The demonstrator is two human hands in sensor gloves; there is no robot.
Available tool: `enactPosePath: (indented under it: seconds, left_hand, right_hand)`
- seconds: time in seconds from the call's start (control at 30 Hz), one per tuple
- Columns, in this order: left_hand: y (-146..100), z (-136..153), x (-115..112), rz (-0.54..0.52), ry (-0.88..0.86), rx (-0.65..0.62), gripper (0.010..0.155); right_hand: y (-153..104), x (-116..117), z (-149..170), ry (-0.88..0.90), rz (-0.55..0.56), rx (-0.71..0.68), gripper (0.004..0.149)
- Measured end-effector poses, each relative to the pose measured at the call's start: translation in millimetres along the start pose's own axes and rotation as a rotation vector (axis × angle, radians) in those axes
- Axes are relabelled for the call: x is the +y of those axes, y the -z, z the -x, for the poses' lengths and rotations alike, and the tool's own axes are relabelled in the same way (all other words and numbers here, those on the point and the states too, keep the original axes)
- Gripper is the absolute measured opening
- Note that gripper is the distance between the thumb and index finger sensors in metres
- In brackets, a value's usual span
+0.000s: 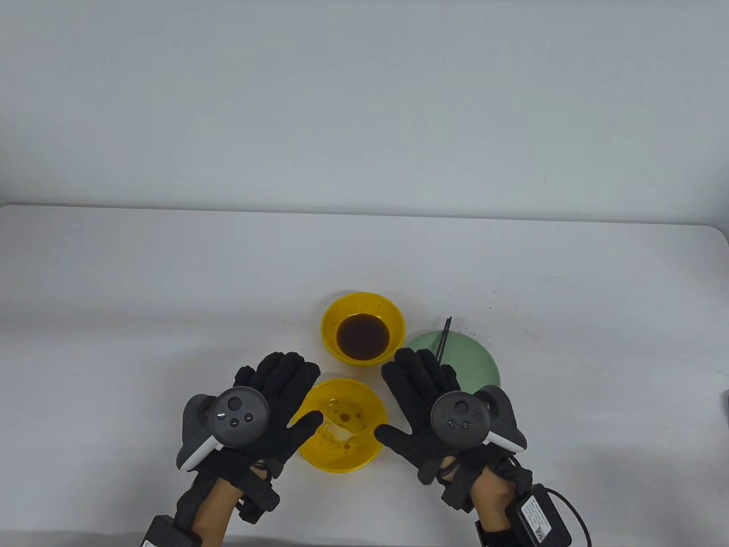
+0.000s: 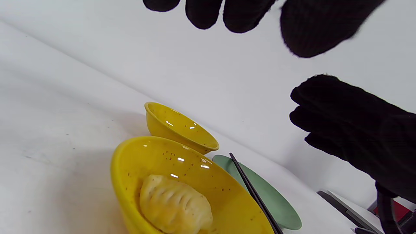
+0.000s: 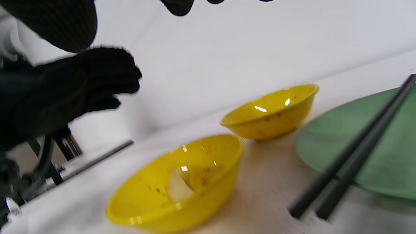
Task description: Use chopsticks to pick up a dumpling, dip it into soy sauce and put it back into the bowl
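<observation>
A pale dumpling point(image 1: 337, 428) point(image 2: 174, 204) point(image 3: 177, 188) lies in the near yellow bowl point(image 1: 364, 456) point(image 2: 152, 156) point(image 3: 195, 208). Behind it stands a second yellow bowl point(image 1: 336, 310) point(image 2: 175, 128) point(image 3: 276, 120) with dark soy sauce point(image 1: 363, 336). Two black chopsticks point(image 1: 443, 337) point(image 2: 253, 195) point(image 3: 354, 156) rest across a green plate point(image 1: 475, 359) point(image 2: 276, 201) point(image 3: 390, 156). My left hand point(image 1: 273, 399) hovers flat at the dumpling bowl's left, fingers straight, holding nothing. My right hand point(image 1: 424, 404) hovers flat to the bowl's right, over the plate's near edge and the chopsticks' near ends, also empty.
The white table point(image 1: 171, 296) stretches wide to the left and behind the bowls. A dark object point(image 1: 725, 401) sits at the table's right edge. A small black box with a cable point(image 1: 538, 515) is strapped at my right wrist.
</observation>
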State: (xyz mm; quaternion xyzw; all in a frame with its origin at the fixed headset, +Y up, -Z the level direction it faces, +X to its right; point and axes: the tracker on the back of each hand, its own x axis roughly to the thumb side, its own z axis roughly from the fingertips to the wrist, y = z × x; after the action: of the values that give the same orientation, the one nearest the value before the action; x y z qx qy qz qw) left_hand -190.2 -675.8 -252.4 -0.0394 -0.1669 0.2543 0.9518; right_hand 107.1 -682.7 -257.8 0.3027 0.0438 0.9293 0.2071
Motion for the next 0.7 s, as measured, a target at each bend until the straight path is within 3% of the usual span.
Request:
enactPosePath:
  seconds: [0.17, 0.7]
  left_hand:
    - [-0.3, -5.8, -2.3, 0.004, 0.045, -0.018, 0.08]
    - [0.1, -11.3, -6.8, 0.013, 0.083, -0.028, 0.078]
  right_hand:
    - [-1.7, 0.8, -3.9, 0.083, 0.028, -0.021, 0.092]
    - [3.8, 8.1, 2.0, 0.097, -0.013, 0.006, 0.083]
